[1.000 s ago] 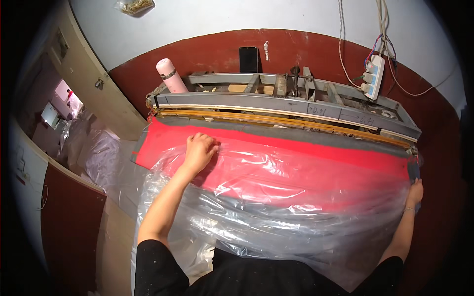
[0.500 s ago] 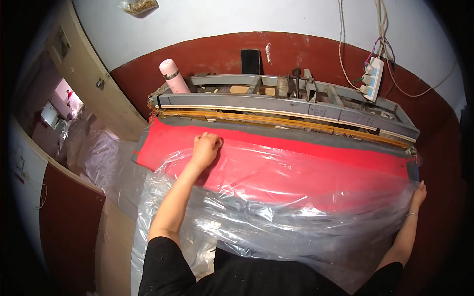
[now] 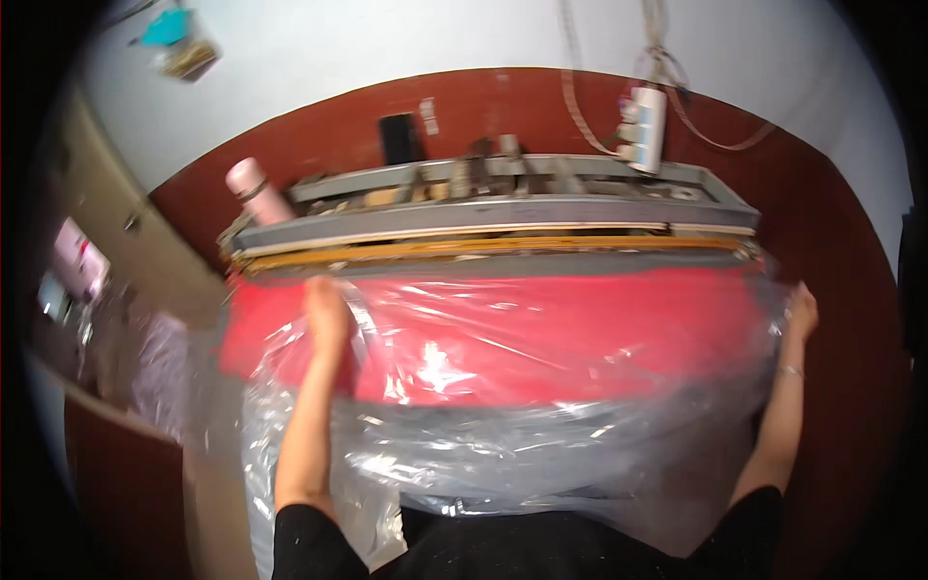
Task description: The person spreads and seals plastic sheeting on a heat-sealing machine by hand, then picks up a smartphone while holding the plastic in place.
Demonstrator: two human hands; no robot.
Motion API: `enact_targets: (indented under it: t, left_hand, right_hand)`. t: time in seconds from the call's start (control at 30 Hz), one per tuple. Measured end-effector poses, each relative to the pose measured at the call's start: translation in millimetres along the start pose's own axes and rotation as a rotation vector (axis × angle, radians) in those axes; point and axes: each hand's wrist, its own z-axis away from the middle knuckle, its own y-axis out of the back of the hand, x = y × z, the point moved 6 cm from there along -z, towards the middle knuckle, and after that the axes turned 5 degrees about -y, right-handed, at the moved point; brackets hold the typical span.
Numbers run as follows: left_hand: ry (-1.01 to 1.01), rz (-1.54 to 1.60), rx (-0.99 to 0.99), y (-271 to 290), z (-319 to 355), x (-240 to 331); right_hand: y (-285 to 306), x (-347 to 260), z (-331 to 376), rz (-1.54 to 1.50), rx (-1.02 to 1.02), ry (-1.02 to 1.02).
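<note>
A broad sheet of clear plastic film (image 3: pixel 580 440) lies in wrinkled folds over a red surface (image 3: pixel 619 333) with grey edges and hangs down toward my body. My left hand (image 3: pixel 327 317) is over the left part of the red surface, its fingers closed on the film's far edge, somewhat blurred. Beyond the red surface's right end, my right hand (image 3: pixel 801 314) pinches the film near its right corner. The film stretches between both hands, glossy with reflections.
Behind the red surface runs a long grey metal frame (image 3: pixel 503 212) with orange strips (image 3: pixel 503 246) along its front. A pink bottle (image 3: pixel 259 190) stands at its left end. A black phone-like slab (image 3: pixel 399 140) and a white power strip (image 3: pixel 649 130) with cables are at the wall. A door (image 3: pixel 145 217) is left.
The view has swung, so the frame and red surface sit further left. My right hand has moved up and away with the film, which now covers more of the red surface.
</note>
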Motion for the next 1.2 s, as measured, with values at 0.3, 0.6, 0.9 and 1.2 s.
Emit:
enact_targets:
  t: [0.3, 0.6, 0.9, 1.2]
  left_hand:
    - [0.121, -0.101, 0.311, -6, -43, -43]
    - [0.129, 0.048, 0.347, -30, -71, -35]
    - [0.246, -0.055, 0.532, -12, -74, -44]
    - [0.086, 0.176, 0.04, 16, -48, 49]
  right_hand:
    - [-138, -3, 66, 0.392, -0.046, 0.321]
    - [-155, -5, 61, 0.217, 0.043, 0.316]
    - [-128, 16, 21, 0.435, 0.27, 0.359]
    - [-243, -168, 202, 0.107, -0.214, 0.579]
